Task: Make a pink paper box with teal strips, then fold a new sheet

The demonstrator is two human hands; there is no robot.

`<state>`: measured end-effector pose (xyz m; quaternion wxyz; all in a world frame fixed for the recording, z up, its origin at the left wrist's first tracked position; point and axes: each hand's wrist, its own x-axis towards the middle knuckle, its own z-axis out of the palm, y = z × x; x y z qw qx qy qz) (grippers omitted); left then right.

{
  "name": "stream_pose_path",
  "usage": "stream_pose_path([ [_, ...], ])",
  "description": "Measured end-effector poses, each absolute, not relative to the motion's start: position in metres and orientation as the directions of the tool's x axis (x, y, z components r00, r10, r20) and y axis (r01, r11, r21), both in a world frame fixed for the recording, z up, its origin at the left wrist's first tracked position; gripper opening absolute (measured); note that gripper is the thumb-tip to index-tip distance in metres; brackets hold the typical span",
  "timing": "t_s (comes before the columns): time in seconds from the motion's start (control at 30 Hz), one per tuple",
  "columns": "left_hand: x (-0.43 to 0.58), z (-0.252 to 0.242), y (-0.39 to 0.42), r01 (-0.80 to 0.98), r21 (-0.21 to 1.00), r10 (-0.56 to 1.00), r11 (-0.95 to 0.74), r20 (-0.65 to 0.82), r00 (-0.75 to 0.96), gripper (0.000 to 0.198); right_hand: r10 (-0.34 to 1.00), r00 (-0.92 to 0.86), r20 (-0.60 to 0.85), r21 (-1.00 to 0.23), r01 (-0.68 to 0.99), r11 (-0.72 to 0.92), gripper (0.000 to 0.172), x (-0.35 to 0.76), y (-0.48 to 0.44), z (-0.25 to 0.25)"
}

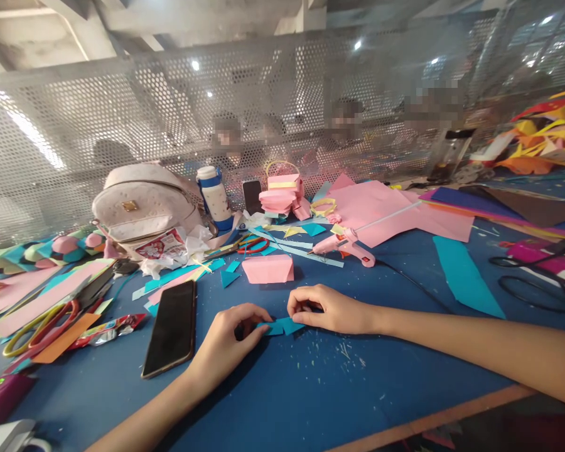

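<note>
Two hands are meeting at a piece of blue paper (275, 328) over the bench (311, 402). The left hand (230, 336) is pinching its left end in a narrow grip; the right hand (332, 307) is bending its fingers at the other end, though whether that grip is holding the paper cannot be told. A phone (170, 329) is lying left of the left hand. Beyond, folded pink paper (268, 270) is standing, a glue gun (346, 246) resting to its right. Farther back, a backpack (144, 194) and a bottle (215, 198) are standing before a perforated screen (169, 113).
</note>
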<state>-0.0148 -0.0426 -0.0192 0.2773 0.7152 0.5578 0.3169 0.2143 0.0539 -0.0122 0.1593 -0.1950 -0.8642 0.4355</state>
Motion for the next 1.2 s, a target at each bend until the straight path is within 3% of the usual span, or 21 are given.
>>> stream_pose_path([
  [0.33,-0.011,-0.016,-0.045,0.598,0.762,0.968,-0.247,0.225,0.113,0.012,0.513,-0.85,0.121,-0.776,0.241,0.583,0.01,0.211,0.049,-0.014],
  [0.63,-0.022,-0.019,-0.038,0.661,0.729,0.983,-0.178,0.167,0.081,0.016,0.474,-0.879,0.052,-0.881,0.183,0.436,0.015,0.216,0.052,-0.01],
  [1.2,-0.013,-0.017,-0.039,0.633,0.758,0.986,-0.159,0.096,0.133,0.012,0.535,-0.844,0.034,-0.832,0.273,0.483,0.013,0.212,0.051,-0.015],
])
